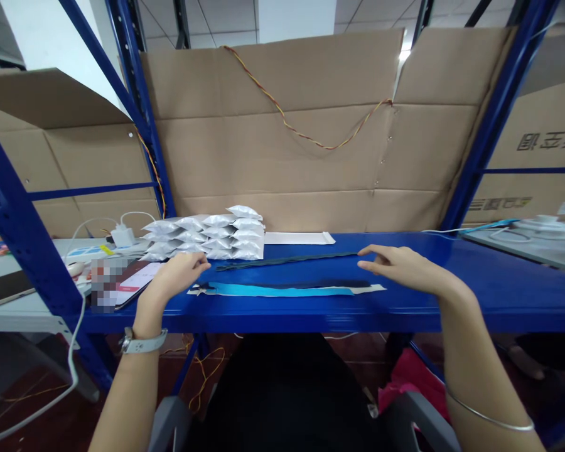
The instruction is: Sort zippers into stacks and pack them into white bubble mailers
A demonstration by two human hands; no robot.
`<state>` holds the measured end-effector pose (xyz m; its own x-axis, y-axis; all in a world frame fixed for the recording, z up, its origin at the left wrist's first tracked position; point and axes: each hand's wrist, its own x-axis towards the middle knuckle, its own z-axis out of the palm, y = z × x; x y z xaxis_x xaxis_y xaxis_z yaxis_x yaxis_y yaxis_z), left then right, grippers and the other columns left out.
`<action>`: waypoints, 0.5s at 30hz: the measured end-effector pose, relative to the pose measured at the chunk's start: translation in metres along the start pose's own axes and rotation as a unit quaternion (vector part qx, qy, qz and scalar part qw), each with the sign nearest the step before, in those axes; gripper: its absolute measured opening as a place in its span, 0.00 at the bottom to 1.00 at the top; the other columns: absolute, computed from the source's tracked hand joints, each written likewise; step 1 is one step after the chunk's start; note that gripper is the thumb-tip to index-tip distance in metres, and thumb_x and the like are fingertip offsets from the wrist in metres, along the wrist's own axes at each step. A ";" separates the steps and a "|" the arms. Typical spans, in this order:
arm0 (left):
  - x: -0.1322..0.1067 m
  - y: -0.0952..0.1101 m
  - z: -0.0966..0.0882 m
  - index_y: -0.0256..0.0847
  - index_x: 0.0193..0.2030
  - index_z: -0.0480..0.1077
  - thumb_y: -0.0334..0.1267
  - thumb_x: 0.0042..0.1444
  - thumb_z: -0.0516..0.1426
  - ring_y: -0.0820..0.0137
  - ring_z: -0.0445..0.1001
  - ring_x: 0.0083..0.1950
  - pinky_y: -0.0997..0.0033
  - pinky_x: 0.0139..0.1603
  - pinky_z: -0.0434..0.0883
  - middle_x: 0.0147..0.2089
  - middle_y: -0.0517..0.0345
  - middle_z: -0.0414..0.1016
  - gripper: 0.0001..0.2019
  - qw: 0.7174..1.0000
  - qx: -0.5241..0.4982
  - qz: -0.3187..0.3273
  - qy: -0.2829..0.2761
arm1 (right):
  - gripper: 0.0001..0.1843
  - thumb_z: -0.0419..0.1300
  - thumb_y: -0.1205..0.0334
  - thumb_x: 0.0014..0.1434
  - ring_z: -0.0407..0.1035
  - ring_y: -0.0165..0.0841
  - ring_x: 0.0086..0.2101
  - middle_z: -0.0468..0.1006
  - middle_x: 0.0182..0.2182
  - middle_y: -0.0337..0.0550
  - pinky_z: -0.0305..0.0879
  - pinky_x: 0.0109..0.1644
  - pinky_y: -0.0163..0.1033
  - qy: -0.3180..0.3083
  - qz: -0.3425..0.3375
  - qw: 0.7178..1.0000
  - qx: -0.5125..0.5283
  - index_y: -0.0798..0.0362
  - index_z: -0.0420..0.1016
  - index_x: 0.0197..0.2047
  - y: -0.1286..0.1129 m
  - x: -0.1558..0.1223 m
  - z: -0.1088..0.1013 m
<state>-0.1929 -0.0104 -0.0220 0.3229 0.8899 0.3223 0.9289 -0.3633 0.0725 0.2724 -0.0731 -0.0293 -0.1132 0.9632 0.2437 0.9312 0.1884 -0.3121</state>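
Note:
A long dark zipper strip [287, 260] lies across the blue shelf [475, 295]. In front of it lies a strip of blue tape on white backing [282, 290]. My left hand [176, 276] is loosely curled at the left ends of both strips, its fingertips close to the dark strip's left end; whether they grip anything is unclear. My right hand [400, 267] hovers at the right ends, fingers stretched flat above the strips, holding nothing. A watch sits on my left wrist, a thin bangle on my right forearm.
A stack of white sealed pouches [207, 235] stands behind my left hand, with a flat white envelope [299, 238] beside it. A phone [9, 287], a charger and cables lie on the white table at left. Cardboard backs the shelf between blue uprights.

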 end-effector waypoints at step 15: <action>0.092 0.019 0.045 0.38 0.32 0.76 0.31 0.46 0.58 0.68 0.73 0.33 0.72 0.38 0.66 0.32 0.53 0.78 0.07 0.986 -0.008 0.135 -0.096 | 0.28 0.50 0.39 0.57 0.72 0.36 0.26 0.76 0.23 0.38 0.63 0.33 0.40 0.010 -0.011 1.000 -0.004 0.49 0.71 0.51 0.000 -0.002 0.000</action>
<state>-0.1377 0.0770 -0.0331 0.5878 0.7953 0.1480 0.8019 -0.5970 0.0236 0.2722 -0.0748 -0.0294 -0.1260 0.9549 0.2689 0.9316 0.2071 -0.2987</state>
